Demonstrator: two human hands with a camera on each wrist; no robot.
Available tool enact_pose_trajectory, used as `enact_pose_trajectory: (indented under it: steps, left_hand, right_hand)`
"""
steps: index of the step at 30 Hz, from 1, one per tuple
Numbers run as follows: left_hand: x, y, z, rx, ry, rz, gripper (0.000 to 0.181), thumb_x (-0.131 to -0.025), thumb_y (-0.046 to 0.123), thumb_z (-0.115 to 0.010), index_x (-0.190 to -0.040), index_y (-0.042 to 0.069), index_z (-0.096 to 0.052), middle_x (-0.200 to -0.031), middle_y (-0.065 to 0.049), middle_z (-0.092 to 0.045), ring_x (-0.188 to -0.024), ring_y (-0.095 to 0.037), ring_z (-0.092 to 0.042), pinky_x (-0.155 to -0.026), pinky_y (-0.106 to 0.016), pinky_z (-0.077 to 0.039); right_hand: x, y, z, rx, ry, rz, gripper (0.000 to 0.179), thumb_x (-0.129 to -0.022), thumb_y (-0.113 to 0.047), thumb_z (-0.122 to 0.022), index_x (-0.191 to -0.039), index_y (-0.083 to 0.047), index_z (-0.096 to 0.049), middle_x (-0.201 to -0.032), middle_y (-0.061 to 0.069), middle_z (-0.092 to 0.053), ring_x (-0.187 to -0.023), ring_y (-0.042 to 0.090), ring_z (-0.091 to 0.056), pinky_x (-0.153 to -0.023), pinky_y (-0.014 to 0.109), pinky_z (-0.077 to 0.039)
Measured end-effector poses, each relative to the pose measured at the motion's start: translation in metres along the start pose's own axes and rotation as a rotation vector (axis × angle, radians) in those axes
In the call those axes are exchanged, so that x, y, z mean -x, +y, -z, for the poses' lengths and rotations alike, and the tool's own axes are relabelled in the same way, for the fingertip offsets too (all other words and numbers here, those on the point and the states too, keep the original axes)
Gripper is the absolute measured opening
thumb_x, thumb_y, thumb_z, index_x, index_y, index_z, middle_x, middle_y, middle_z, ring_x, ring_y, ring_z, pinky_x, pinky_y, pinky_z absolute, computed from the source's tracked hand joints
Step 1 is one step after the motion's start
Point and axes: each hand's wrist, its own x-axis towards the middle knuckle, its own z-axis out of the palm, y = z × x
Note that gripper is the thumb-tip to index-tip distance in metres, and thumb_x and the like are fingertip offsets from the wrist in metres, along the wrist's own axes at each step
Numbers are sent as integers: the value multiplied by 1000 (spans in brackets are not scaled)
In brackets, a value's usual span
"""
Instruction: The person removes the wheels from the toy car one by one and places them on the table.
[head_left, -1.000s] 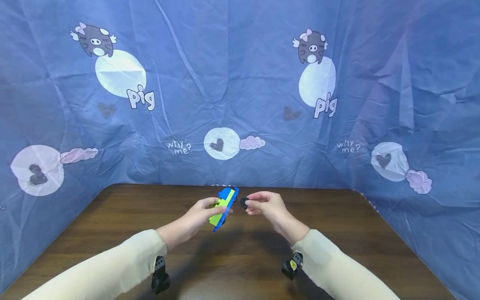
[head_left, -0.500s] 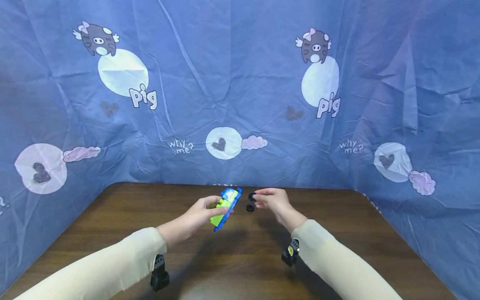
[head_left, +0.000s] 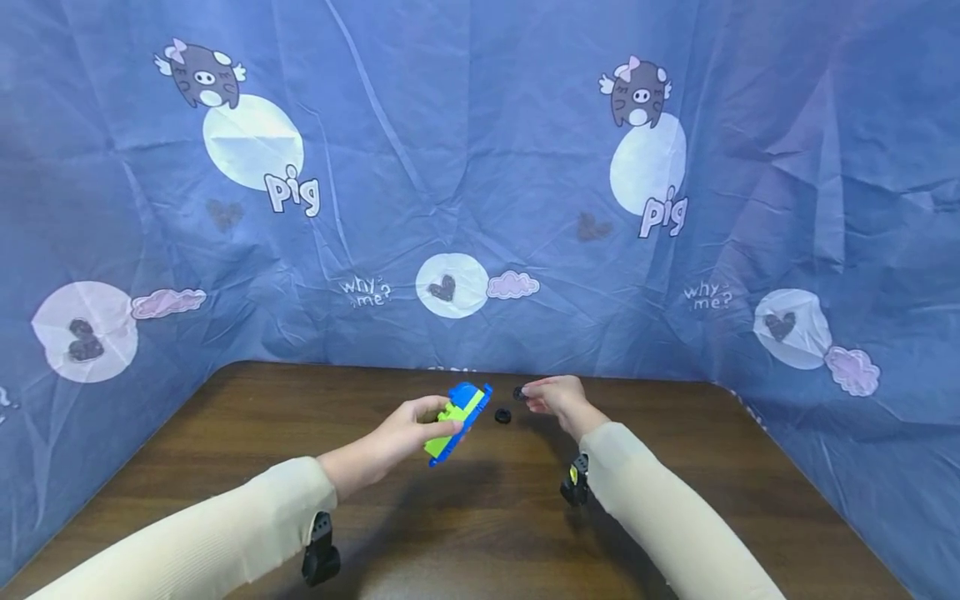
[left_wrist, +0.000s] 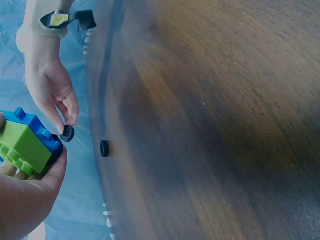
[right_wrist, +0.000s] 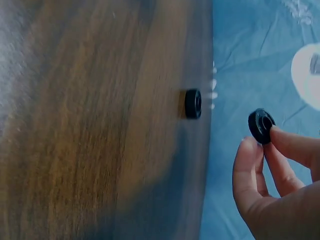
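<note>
My left hand (head_left: 414, 423) grips a toy car (head_left: 460, 419) of lime-green and blue building bricks, tilted above the table with its blue base facing right. In the left wrist view only part of the car (left_wrist: 26, 147) shows, at the left edge. A small black wheel (right_wrist: 259, 126) is pinched between the thumb and fingertips of my right hand (head_left: 558, 400), held apart from the car. A second black wheel (head_left: 503, 416) rests on the table between the hands; the right wrist view shows this wheel (right_wrist: 192, 104) near the table's far edge.
The dark wooden table (head_left: 480, 525) ends at a blue printed cloth (head_left: 465, 200) hanging behind it and at both sides. A black wrist camera (head_left: 321, 550) is strapped under the left sleeve, another camera (head_left: 575, 482) under the right.
My right hand has drawn away to the right from the car with its wheel. The wheel on the table has come into view below it. My left hand has barely moved.
</note>
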Motion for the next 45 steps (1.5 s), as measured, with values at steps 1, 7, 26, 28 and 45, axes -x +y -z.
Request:
enact_pose_trajectory:
  steps: [1, 7, 26, 28, 45]
  left_hand:
    - [0, 0, 0, -2, 3, 11, 46, -92, 23, -64, -131, 3, -54, -121, -14, -61, -107, -24, -57, -90, -46, -49]
    - [0, -2, -1, 9, -9, 10, 47, -93, 22, -64, -133, 2, -53, -122, -13, -61, -107, -23, -57, -95, -48, -48]
    - [3, -4, 0, 22, -1, 46, 48, -93, 23, -64, -134, 3, -52, -123, -14, -59, -110, -28, -57, -88, -42, -51]
    - [3, -4, 0, 27, -3, 41, 48, -93, 23, -64, -134, 2, -51, -122, -14, -60, -111, -29, -57, -89, -43, -50]
    - [5, -5, -2, 8, -1, 43, 50, -92, 26, -65, -135, 4, -52, -123, -12, -60, -109, -24, -56, -86, -41, -50]
  right_hand:
    - [-2, 1, 1, 8, -4, -19, 18, -83, 8, -67, -100, 14, -67, -66, 5, -67, -52, 8, -60, -56, 22, -55]
    - [-10, 7, 5, 29, 3, -90, 17, -82, 11, -66, -98, 15, -67, -64, 7, -66, -48, 8, -59, -53, 21, -54]
    - [-36, 40, 11, 58, 120, -185, 24, -75, 13, -71, -97, 17, -62, -63, 14, -66, -45, 14, -60, -52, 27, -56]
    - [-37, 41, 10, 80, 118, -187, 25, -75, 13, -71, -98, 17, -62, -64, 15, -66, -44, 14, -60, -52, 27, -55]
    - [-23, 32, 2, 146, 151, -188, 42, -75, 11, -73, -113, 16, -55, -58, 7, -60, -43, 10, -58, -51, 23, -54]
